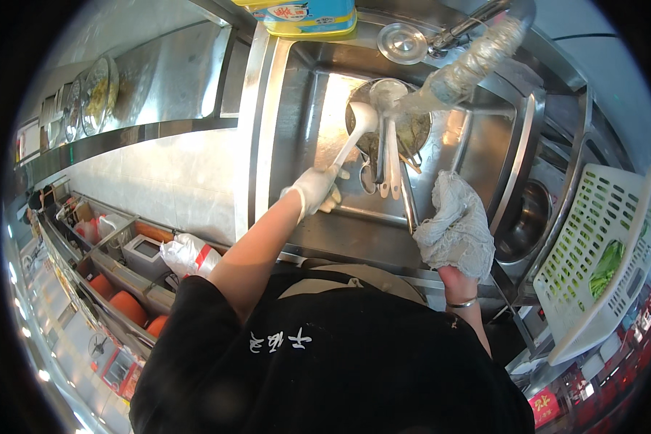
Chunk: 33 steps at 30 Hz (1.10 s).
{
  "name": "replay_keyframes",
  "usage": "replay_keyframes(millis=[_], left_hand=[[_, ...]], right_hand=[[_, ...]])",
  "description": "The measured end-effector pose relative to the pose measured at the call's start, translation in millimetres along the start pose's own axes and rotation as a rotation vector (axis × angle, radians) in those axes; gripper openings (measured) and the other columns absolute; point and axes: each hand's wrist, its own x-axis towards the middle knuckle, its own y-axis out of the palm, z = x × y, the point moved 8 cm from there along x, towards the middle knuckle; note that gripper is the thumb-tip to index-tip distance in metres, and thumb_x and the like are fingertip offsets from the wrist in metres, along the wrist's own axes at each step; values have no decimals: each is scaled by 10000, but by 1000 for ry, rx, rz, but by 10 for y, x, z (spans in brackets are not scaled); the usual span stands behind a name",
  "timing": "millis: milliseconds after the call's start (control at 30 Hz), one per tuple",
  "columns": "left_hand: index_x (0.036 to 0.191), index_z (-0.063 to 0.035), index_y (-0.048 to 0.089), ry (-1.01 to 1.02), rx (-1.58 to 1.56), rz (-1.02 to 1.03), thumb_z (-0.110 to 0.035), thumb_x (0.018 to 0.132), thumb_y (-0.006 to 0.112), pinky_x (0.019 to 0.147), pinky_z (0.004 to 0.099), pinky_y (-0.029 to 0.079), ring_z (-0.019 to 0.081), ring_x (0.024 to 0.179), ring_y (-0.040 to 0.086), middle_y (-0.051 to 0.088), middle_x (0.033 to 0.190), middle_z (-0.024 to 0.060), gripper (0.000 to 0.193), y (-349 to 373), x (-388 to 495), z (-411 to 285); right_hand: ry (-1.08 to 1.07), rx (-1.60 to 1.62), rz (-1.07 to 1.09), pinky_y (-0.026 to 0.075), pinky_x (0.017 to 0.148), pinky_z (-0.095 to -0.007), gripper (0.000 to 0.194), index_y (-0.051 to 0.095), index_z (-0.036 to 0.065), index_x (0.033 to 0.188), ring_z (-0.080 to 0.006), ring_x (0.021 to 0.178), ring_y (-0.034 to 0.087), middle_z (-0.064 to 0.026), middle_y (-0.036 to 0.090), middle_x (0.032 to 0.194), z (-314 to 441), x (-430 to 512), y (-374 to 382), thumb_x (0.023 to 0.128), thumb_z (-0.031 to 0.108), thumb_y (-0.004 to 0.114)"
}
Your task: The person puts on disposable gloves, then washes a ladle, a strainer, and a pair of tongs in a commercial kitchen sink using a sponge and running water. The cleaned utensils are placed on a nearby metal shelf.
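My left hand (316, 190), in a pale glove, grips the handle of a white ladle (364, 118). The ladle's bowl rests over the left rim of a round metal pot (420, 135) in the stainless-steel sink (298, 135). Several other utensils lean in the pot, among them a pale ladle (388, 89) under the tap and two light handles (393, 168). A long metal handle (409, 200) slants toward the sink's front. At the front right, my right hand (455, 275) holds a wet grey-white mesh cloth (458, 222), which hides its fingers.
A tap (469, 68) wrapped in clear plastic reaches over the pot. Behind the sink are a round metal lid (403, 43) and a blue-yellow container (309, 19). To the right stand a steel bowl (526, 222) and a white basket (575, 244) with greens. Plates sit on the left shelf (163, 76).
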Motion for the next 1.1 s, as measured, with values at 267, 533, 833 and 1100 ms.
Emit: replay_keyframes(millis=[267,533,833,1100], left_hand=[[1115,-53,605,63,-51,24,-397,1069,360,412,278,388,137,447,456,545,651,62,424,113,-9,-271],[924,-58,590,241,128,-53,-389,1073,382,330,268,306,120,351,375,473,537,23,418,371,-958,-513],[877,-46,564,309,78,-80,-403,1073,377,338,276,290,127,349,341,426,515,17,448,356,-997,-543],[875,-73,562,305,133,-69,-348,1069,412,345,276,298,110,354,349,425,518,2,369,440,-1331,-582]], right_hand=[[-188,-424,-1,455,1055,-379,476,420,79,1476,-243,1267,536,-85,529,1415,182,632,361,1028,224,488],[-982,-1875,109,472,970,-360,535,548,124,1371,-288,1202,595,-162,589,1356,-184,1459,1749,954,460,546],[-1203,-1976,157,442,1008,-357,487,562,117,1360,-263,1119,603,-148,621,1296,-328,1469,1962,980,421,539],[-99,-1126,428,497,812,-308,273,657,19,1133,-129,933,635,-63,699,1001,-133,1973,1903,923,193,646]])
